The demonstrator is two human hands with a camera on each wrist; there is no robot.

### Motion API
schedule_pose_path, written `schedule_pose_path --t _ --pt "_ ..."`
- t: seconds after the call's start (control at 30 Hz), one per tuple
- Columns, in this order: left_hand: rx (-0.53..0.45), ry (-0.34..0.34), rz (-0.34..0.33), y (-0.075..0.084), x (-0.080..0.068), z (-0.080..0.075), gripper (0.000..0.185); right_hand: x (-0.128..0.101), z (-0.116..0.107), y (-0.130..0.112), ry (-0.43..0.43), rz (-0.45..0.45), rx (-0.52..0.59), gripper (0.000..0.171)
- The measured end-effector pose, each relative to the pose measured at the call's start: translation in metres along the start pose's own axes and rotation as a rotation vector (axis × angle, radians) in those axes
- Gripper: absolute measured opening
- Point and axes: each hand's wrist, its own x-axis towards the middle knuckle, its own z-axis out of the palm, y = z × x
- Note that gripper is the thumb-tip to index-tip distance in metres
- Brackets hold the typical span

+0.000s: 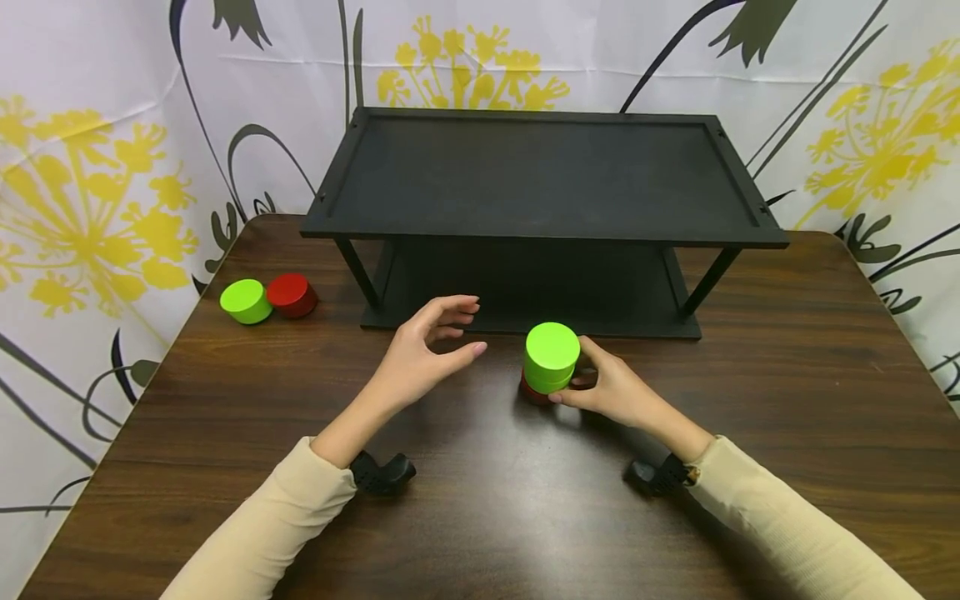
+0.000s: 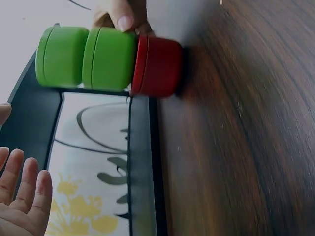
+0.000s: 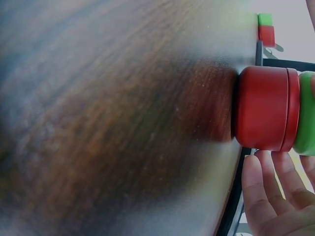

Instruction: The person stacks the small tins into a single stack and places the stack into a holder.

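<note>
While the left hand [image 1: 431, 350] hovers open beside it, the right hand [image 1: 607, 387] pinches a stack of round tins [image 1: 550, 362] standing on the wooden table [image 1: 787, 400] in front of a black shelf [image 1: 540, 175]. From the left wrist, two green tins [image 2: 86, 56] sit on a red tin [image 2: 157, 66], a fingertip on the middle one. From the right wrist, the red base meets the table. The stack looks light, stiff and smooth, likely to topple; holding it low seems safest.

A dark wooden table [image 1: 787, 392] carries a black two-tier shelf [image 1: 540, 179] at its back, a stack of red and green tins [image 1: 550, 367] mid-table, and, apparently touching, two loose tins [image 1: 267, 298] far left.
</note>
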Motion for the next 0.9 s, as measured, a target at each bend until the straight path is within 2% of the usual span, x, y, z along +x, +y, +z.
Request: schedule_pose_path --t 0.27,0.6,0.73,0.9 --pt "0.035 0.062 -0.022 -0.008 -0.007 -0.024 0.051 0.0 0.0 0.002 -0.004 -0.006 0.011 0.063" --pt "0.153 0.155 -0.018 -0.02 -0.018 -0.055 0.044 0.0 0.001 0.002 0.004 -0.004 -0.008 0.064" --pt "0.18 0.187 -0.061 -0.026 -0.021 -0.067 0.044 0.0 0.001 0.002 0.004 -0.005 -0.007 0.065" --pt "0.179 0.235 -0.162 -0.036 -0.022 -0.082 0.045 0.001 0.001 0.002 0.004 -0.002 -0.008 0.066"
